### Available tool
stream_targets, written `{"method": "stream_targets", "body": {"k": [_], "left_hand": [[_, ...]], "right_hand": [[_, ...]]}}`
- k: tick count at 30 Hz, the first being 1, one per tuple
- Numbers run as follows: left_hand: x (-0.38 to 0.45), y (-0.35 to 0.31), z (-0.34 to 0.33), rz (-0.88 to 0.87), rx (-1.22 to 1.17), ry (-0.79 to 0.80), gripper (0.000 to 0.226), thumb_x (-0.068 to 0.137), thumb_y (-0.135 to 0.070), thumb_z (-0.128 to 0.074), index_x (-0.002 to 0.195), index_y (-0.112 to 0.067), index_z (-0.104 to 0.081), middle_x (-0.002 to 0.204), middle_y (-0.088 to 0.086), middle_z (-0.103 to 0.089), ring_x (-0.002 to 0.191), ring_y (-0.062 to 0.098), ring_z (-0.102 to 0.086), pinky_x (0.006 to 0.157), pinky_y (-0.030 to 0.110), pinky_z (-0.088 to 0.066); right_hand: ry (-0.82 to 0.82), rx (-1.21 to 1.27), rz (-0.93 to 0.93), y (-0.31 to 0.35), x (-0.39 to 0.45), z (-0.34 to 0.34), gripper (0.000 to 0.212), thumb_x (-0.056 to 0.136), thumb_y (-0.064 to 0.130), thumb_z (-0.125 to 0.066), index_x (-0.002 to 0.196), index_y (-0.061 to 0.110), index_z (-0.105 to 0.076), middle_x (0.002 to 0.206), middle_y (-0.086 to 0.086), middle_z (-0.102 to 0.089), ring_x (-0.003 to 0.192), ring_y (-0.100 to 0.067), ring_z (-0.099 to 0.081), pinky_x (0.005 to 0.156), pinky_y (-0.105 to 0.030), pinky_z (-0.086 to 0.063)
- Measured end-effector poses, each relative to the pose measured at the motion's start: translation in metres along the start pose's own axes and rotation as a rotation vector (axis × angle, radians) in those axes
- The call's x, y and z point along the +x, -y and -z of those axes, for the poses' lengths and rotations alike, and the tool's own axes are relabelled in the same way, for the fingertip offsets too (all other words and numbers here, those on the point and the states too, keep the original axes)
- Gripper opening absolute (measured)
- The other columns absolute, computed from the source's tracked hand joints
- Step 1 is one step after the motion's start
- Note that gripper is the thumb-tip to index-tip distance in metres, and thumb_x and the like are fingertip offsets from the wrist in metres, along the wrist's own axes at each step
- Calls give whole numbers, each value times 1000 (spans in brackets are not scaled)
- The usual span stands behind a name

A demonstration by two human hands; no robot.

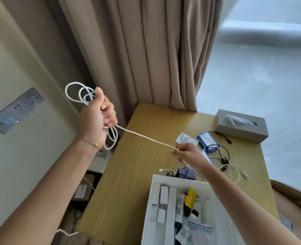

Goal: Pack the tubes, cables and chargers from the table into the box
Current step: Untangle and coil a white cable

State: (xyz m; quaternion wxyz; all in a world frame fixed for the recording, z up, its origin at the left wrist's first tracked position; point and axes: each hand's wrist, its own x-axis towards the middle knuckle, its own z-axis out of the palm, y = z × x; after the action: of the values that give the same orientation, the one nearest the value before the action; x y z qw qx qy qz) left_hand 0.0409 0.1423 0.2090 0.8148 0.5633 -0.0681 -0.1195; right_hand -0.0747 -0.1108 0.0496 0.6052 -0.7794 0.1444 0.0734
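My left hand is raised left of the table and grips several loops of a white cable. The cable runs taut down to my right hand, which pinches it over the wooden table. The white box stands at the near edge of the table and holds several tubes and small white cartons. Behind my right hand lie a dark charger, a blue pack and a tangle of black and white cables.
A grey tissue box stands at the table's far right corner. Brown curtains hang behind the table. A grey socket panel is on the left wall. Cardboard boxes sit on the floor to the table's left.
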Motion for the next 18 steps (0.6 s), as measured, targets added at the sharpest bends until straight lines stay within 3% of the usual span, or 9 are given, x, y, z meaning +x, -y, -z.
{"method": "stream_targets", "body": {"k": [3, 5, 7, 10, 14, 16, 18], "left_hand": [[2, 7, 23, -21, 92, -158, 56, 105, -46, -36, 54, -23, -37, 41, -7, -27, 34, 8, -21, 38, 24, -17], [2, 15, 36, -48, 290, -257, 55, 104, -47, -40, 56, -21, -40, 45, -5, -33, 36, 9, -24, 39, 24, -21], [-3, 30, 43, -24, 532, -279, 54, 103, -48, -42, 59, -18, -52, 56, 0, -47, 40, 10, -30, 43, 25, -25], [-16, 60, 29, 36, 699, -116, 51, 105, -44, -38, 87, -13, -75, 87, 6, -71, 51, 11, -40, 47, 24, -31], [-37, 86, -13, 142, 691, 217, 45, 103, -48, -31, 121, -26, -67, 115, -8, -71, 68, 15, -53, 47, 22, -37], [-48, 94, -35, 195, 612, 362, 50, 98, -56, -35, 127, -25, -61, 111, -10, -72, 65, 13, -54, 43, 21, -36], [-57, 101, -51, 210, 537, 494, 49, 91, -63, -50, 113, -21, -63, 83, -5, -70, 55, 9, -48, 42, 18, -35]], "right_hand": [[125, -47, 20, 8, 3, 22, 27, 92, 19, -70, 67, 10, -65, 63, -8, -59, 57, -19, -46, 60, -31, -37], [191, 0, 34, 15, -1, 37, 19, 94, 19, -68, 80, 6, -70, 67, -6, -64, 62, -19, -55, 67, -30, -45], [169, 120, 57, 25, -6, 42, 22, 98, 24, -63, 90, 6, -72, 66, -3, -61, 61, -20, -53, 62, -30, -46], [87, 290, 141, 50, -15, 35, 37, 103, 31, -54, 94, -2, -69, 63, -3, -52, 54, -17, -42, 52, -28, -38], [71, 406, 253, 91, -31, 16, 40, 103, 33, -49, 83, 4, -67, 60, -2, -46, 51, -13, -33, 47, -24, -29], [67, 491, 283, 104, -38, 7, 39, 104, 31, -48, 79, 7, -66, 61, -3, -44, 52, -13, -33, 48, -23, -26], [48, 570, 287, 111, -43, -1, 38, 103, 30, -49, 78, 6, -65, 61, -5, -42, 53, -15, -34, 48, -25, -23]]}}
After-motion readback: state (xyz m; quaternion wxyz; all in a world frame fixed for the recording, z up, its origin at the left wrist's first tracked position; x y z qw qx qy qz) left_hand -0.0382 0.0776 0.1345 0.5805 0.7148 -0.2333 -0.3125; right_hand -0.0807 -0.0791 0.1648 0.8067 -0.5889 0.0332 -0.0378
